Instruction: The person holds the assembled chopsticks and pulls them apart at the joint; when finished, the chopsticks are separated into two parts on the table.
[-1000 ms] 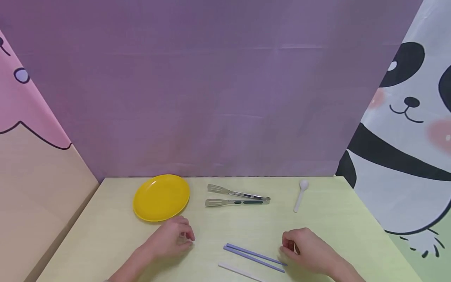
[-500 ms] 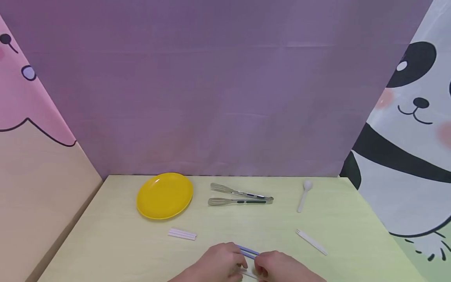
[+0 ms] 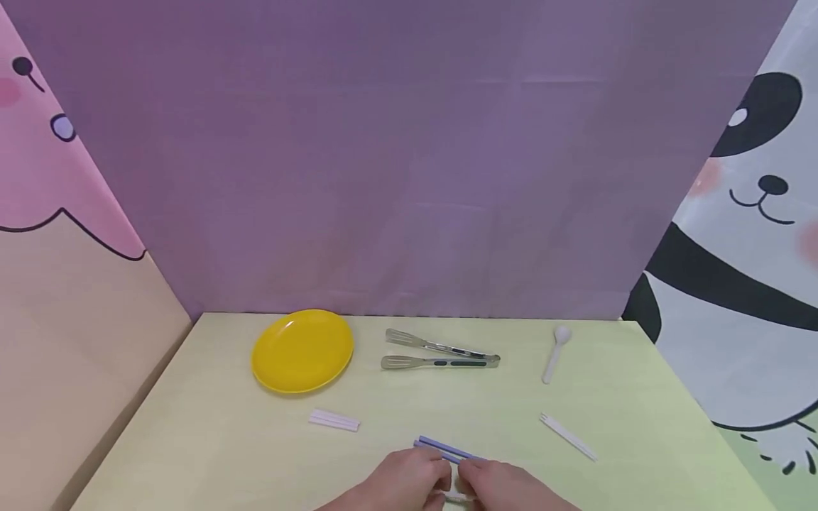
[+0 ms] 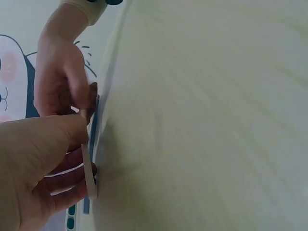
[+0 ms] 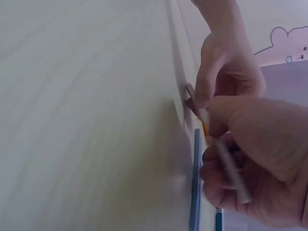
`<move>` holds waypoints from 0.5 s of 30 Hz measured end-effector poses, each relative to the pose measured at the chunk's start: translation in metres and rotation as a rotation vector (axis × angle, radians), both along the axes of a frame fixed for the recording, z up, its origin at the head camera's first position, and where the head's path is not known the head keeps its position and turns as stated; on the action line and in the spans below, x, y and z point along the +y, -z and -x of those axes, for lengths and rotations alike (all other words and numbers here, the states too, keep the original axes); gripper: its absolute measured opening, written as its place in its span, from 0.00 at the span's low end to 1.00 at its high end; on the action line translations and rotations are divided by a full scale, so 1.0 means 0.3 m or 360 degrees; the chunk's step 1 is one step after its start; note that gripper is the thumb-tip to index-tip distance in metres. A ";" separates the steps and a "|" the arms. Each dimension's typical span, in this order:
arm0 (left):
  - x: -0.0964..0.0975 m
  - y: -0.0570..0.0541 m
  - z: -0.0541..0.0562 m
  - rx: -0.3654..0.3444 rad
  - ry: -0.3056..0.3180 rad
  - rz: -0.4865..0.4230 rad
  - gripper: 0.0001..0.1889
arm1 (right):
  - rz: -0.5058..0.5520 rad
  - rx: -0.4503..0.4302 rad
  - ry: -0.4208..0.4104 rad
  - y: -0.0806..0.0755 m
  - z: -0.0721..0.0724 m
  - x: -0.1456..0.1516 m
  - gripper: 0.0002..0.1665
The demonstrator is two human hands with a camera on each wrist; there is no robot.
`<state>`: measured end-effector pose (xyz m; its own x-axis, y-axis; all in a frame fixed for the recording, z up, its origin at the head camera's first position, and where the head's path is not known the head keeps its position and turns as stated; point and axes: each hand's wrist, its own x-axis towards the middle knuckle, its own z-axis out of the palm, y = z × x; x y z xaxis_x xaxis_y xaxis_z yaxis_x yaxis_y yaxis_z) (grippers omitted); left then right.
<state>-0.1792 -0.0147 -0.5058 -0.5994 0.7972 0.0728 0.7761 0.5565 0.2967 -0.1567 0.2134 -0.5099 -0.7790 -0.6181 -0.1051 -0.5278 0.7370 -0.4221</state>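
Note:
Both hands meet at the table's front, in the lower middle of the head view. My left hand [image 3: 409, 477] and my right hand [image 3: 505, 486] pinch a slim pale stick [image 4: 88, 168] between thumb and fingers, close together near its middle. In the right wrist view the pale stick [image 5: 231, 171] slants past the right palm, its end free. Just beyond the hands lies a pair of blue chopsticks [image 3: 441, 447], partly hidden by the fingers. To their left is a bundle of short pale sticks [image 3: 334, 419], and to their right a small white fork [image 3: 569, 436].
A yellow plate [image 3: 303, 351] lies at the back left of the pale table [image 3: 211, 426]. Metal tongs [image 3: 441, 362] rest spread at the back middle, and a white spoon [image 3: 556, 353] lies at the back right. A purple backdrop [image 3: 409, 163] rises behind the table.
From well apart, both hands have come together at the front and taken hold of the pale stick. The short sticks and fork have come into view. The head view has shifted slightly.

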 end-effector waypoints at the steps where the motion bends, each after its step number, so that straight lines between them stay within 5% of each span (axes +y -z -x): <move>1: -0.004 -0.017 -0.005 -0.0031 -0.0034 -0.0016 0.06 | 0.0026 -0.0048 0.0032 -0.048 -0.013 -0.012 0.14; 4: -0.021 -0.042 -0.005 0.0067 -0.0081 -0.0127 0.08 | 0.0158 -0.0018 0.0007 -0.107 -0.013 -0.024 0.12; 9: -0.058 -0.072 -0.017 0.0498 -0.0146 -0.0140 0.11 | 0.0283 0.0313 -0.0215 -0.159 0.005 -0.037 0.12; 15: -0.102 -0.114 -0.061 0.0443 -0.0151 -0.0039 0.18 | 0.0303 0.0384 -0.0414 -0.199 -0.006 -0.048 0.13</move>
<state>-0.1611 -0.0453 -0.4717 -0.6257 0.7343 0.2633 0.7742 0.6259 0.0941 -0.1550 0.1990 -0.4501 -0.5825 -0.7885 0.1974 -0.7871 0.4864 -0.3794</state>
